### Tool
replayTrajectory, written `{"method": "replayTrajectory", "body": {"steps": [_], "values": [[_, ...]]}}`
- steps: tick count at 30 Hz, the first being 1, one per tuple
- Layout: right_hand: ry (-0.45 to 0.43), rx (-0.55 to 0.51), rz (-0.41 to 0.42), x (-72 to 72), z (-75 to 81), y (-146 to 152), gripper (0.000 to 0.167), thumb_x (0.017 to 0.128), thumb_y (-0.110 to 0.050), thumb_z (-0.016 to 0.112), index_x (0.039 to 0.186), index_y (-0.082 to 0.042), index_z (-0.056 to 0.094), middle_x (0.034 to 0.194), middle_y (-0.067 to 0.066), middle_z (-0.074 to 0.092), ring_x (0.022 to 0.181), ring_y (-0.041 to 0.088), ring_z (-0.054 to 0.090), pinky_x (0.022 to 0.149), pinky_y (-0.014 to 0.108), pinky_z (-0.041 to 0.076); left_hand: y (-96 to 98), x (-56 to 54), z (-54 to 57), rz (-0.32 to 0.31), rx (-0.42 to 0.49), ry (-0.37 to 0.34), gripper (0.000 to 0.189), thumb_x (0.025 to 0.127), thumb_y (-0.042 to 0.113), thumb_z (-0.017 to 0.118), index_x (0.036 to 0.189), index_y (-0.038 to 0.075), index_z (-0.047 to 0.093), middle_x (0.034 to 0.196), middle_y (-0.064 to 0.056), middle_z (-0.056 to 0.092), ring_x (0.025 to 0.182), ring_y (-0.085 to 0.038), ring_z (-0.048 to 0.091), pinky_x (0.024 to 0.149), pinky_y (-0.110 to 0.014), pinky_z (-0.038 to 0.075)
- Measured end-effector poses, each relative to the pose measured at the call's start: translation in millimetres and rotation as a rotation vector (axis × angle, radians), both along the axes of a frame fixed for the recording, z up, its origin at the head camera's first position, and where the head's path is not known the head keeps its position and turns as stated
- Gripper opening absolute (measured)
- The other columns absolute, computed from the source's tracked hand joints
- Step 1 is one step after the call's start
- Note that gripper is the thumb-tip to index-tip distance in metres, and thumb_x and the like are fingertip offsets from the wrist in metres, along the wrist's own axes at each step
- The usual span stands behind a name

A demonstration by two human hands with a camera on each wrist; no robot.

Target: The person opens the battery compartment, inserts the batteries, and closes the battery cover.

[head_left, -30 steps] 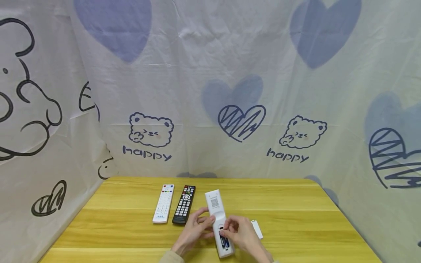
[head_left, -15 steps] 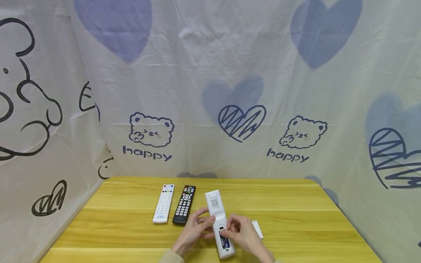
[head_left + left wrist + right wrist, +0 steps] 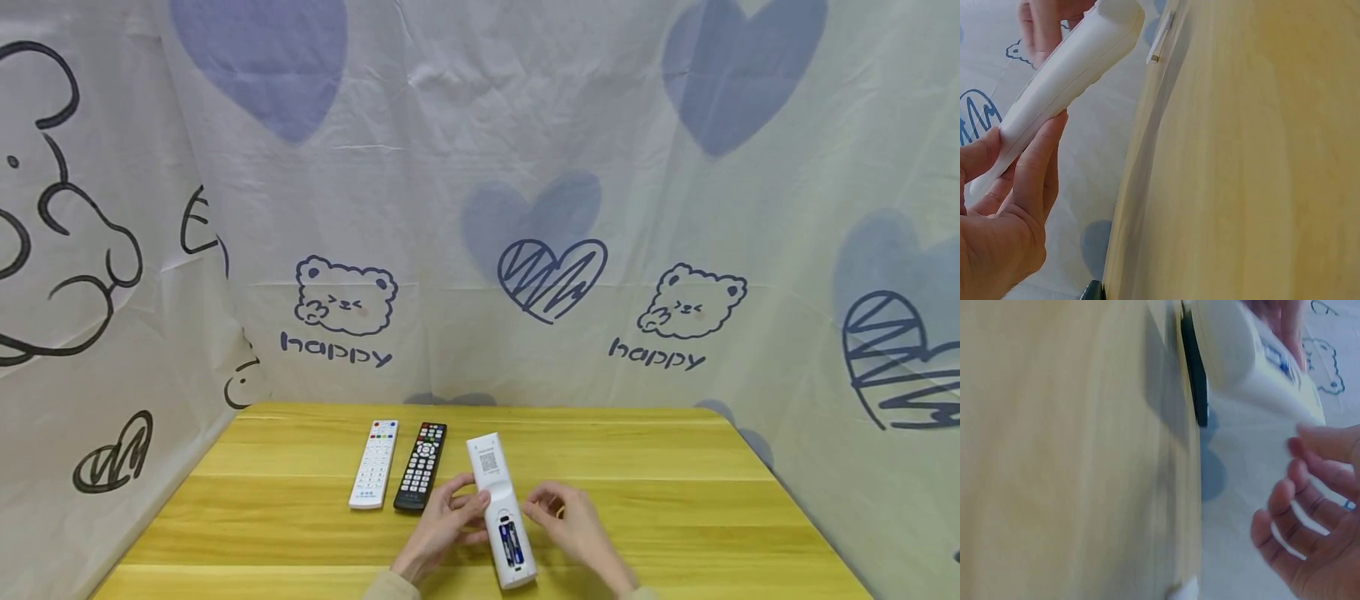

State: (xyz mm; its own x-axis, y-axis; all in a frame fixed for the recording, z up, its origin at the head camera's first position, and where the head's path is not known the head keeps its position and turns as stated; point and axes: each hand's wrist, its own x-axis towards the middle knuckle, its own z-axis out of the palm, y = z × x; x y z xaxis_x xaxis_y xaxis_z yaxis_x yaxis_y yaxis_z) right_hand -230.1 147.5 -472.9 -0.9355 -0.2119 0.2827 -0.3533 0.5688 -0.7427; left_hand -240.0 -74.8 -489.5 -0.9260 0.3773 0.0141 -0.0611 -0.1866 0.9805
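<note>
In the head view my left hand [image 3: 442, 529] grips a white remote control [image 3: 504, 504] by its side, its back turned up and its battery compartment uncovered. Two dark blue batteries [image 3: 512, 543] lie in that compartment. Thumb and fingers pinch the remote's narrow body in the left wrist view, where it is raised off the table. My right hand [image 3: 573, 521] is just to the right of the remote, holding nothing, its fingers loosely bent and apart in the right wrist view. The small white battery cover [image 3: 1161, 37] lies on the table, hidden behind my right hand in the head view.
To the left, a white remote [image 3: 373, 464] and a black remote [image 3: 421, 467] lie side by side, buttons up, on the wooden table [image 3: 262, 500]. A printed cloth [image 3: 450, 350] with hearts and bears hangs behind and at both sides.
My right hand has drawn back to the right from the battery compartment, so both batteries show fully. It now covers the battery cover in the head view. My left hand and the remote have barely moved.
</note>
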Motion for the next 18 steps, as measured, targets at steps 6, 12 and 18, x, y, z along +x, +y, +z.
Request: {"method": "replayTrajectory", "body": {"steps": [6,12,18], "values": [[-0.027,0.109,-0.085,-8.3,1.3,16.5,0.009,0.090,-0.012,0.072,0.095,-0.005,0.076,0.076,-0.003,0.064,0.065,0.004,0.051,0.056,0.017,0.044,0.5,-0.6,0.2,0.012,0.013,-0.018,0.058,0.101,0.020,0.061,0.146,-0.009,0.037,0.112,-0.019,0.073,0.084,-0.016,0.072,0.079,-0.034,0.065],[-0.116,0.180,-0.153,-19.1,2.5,37.4,0.016,0.087,-0.004,0.073,0.103,-0.001,0.075,0.083,0.005,0.063,0.069,0.014,0.052,0.053,0.022,0.043,0.5,-1.4,-1.0,0.015,0.012,-0.030,0.059,0.101,0.021,0.061,0.147,-0.008,0.036,0.112,-0.018,0.073,0.084,-0.016,0.072,0.080,-0.035,0.065],[-0.195,0.229,-0.154,-29.8,1.4,55.0,0.024,0.087,-0.001,0.073,0.111,0.000,0.072,0.091,0.010,0.064,0.080,0.020,0.055,0.063,0.029,0.047,0.6,-2.5,-1.8,0.016,0.011,-0.038,0.059,0.101,0.021,0.061,0.147,-0.008,0.036,0.111,-0.017,0.073,0.084,-0.016,0.072,0.080,-0.034,0.065]]}}
